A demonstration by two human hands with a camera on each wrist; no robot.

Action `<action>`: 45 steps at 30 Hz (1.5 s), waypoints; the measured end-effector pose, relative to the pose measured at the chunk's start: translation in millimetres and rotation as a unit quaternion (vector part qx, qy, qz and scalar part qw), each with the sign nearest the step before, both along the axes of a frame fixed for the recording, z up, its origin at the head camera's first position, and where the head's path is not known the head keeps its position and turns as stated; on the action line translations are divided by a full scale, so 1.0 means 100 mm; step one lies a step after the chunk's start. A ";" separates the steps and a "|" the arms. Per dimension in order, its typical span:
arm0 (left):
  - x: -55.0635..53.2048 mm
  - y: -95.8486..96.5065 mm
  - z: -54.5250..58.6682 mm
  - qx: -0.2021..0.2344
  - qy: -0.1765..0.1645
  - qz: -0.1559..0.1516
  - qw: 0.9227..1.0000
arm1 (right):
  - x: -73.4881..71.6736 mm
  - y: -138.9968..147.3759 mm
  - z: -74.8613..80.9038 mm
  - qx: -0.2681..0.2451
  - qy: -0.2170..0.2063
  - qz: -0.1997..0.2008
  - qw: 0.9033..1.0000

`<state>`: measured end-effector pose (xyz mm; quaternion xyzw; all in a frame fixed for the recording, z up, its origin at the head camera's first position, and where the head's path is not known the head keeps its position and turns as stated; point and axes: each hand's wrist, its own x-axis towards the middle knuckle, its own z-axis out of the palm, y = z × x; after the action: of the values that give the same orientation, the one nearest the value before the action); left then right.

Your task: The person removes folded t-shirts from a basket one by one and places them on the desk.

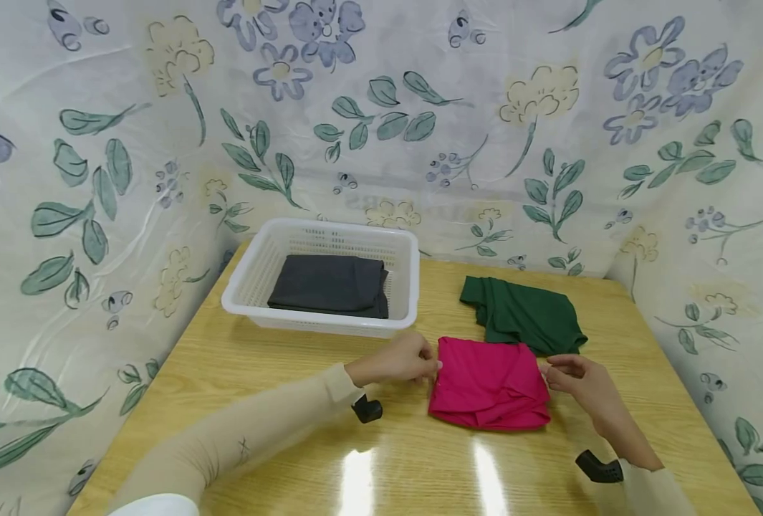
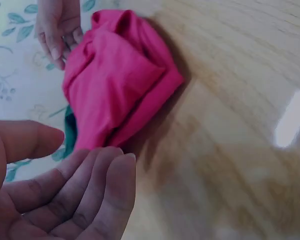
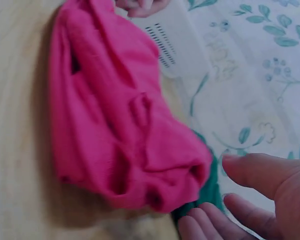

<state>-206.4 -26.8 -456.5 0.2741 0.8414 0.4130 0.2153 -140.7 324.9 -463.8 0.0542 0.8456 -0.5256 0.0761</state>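
A folded bright pink garment (image 1: 489, 383) lies on the wooden table between the two hands. At its left edge is my left hand (image 1: 405, 357); in the left wrist view the thumb stands apart from loosely bent fingers (image 2: 117, 187), their tips right at the cloth. My right hand (image 1: 581, 383) is beside the opposite edge. The right wrist view shows its thumb and fingers (image 3: 210, 220) spread apart next to the rumpled end of the pink garment (image 3: 115, 115), with nothing pinched between them. Loose folds and a bunched corner show on the pink cloth.
Behind the pink garment lies a crumpled dark green garment (image 1: 526, 312), partly overlapped by it in this view. A white plastic basket (image 1: 323, 326) at the back left holds a folded dark grey garment (image 1: 329, 283). Flowered sheeting (image 1: 381, 143) hangs around the wooden table (image 1: 278, 459).
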 end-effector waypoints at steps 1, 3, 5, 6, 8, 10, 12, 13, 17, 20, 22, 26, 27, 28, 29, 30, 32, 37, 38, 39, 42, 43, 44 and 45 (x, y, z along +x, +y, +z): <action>-0.01 -0.02 0.04 0.006 0.000 -0.001 1.000 | -0.01 0.01 0.03 -0.002 0.011 -0.001 1.000; -0.02 -0.05 0.12 0.019 -0.004 -0.003 1.000 | -0.04 0.01 0.08 -0.010 0.027 0.001 1.000; -0.03 -0.10 0.21 0.028 -0.003 -0.008 1.000 | -0.06 -0.01 0.13 -0.013 0.037 0.006 0.999; -0.05 -0.12 0.26 0.035 0.000 -0.011 0.999 | -0.08 -0.02 0.16 -0.010 0.038 0.008 0.999; -0.08 -0.18 0.34 0.046 -0.001 -0.015 0.999 | -0.12 -0.06 0.20 -0.008 0.041 0.014 0.999; -0.12 -0.25 0.44 0.054 0.000 -0.015 0.998 | -0.17 -0.12 0.23 -0.006 0.041 0.020 0.999; -0.16 -0.33 0.54 0.060 0.001 -0.011 0.998 | -0.22 -0.19 0.28 -0.016 0.040 0.027 0.999; -0.18 -0.36 0.59 0.060 0.004 -0.008 0.998 | -0.24 -0.23 0.30 -0.022 0.039 0.029 0.999; -0.30 -0.53 0.80 0.051 0.030 0.015 0.998 | -0.35 -0.43 0.42 -0.034 0.041 0.040 0.998; -0.43 -0.69 0.92 0.042 0.045 0.047 0.997 | -0.47 -0.60 0.50 -0.033 0.051 0.050 0.997; -0.52 -0.82 0.97 0.036 0.049 0.071 0.996 | -0.55 -0.72 0.55 -0.035 0.054 0.058 0.996; -0.69 -1.10 1.02 0.024 0.042 0.109 0.993 | -0.72 -0.98 0.61 -0.052 0.055 0.079 0.994; -0.72 -1.17 1.03 0.020 0.039 0.116 0.992 | -0.76 -1.03 0.62 -0.059 0.053 0.086 0.993; -0.76 -1.24 1.03 0.017 0.035 0.123 0.992 | -0.80 -1.09 0.63 -0.067 0.052 0.092 0.992; -0.79 -1.31 1.03 0.014 0.033 0.131 0.991 | -0.84 -1.15 0.64 -0.076 0.050 0.096 0.991; -0.82 -1.37 1.04 0.010 0.033 0.139 0.990 | -0.88 -1.22 0.65 -0.084 0.048 0.098 0.990; -0.90 -1.49 1.03 0.007 0.036 0.154 0.987 | -0.94 -1.34 0.67 -0.101 0.044 0.103 0.989; -1.06 -1.79 0.98 -0.007 0.041 0.194 0.980 | -1.09 -1.69 0.72 -0.127 0.032 0.112 0.985; -1.08 -1.84 0.97 -0.010 0.038 0.203 0.978 | -1.12 -1.76 0.73 -0.131 0.031 0.116 0.984; -1.11 -1.89 0.96 -0.013 0.034 0.211 0.977 | -1.14 -1.83 0.73 -0.130 0.029 0.118 0.984; -1.15 -2.04 0.93 -0.021 0.016 0.233 0.972 | -1.22 -2.05 0.74 -0.145 0.021 0.129 0.981; -1.16 -2.07 0.92 -0.023 0.011 0.238 0.971 | -1.24 -2.11 0.73 -0.151 0.017 0.135 0.979; -1.18 -2.10 0.92 -0.026 0.005 0.243 0.970 | -1.27 -2.17 0.73 -0.153 0.015 0.140 0.978; -1.19 -2.13 0.91 -0.029 0.001 0.246 0.969 | -1.29 -2.23 0.72 -0.154 0.012 0.146 0.977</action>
<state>-325.7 -240.2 -365.4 0.0530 0.8948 0.4285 0.1140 -269.3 101.6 -391.9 -0.0883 0.7544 -0.6332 0.1491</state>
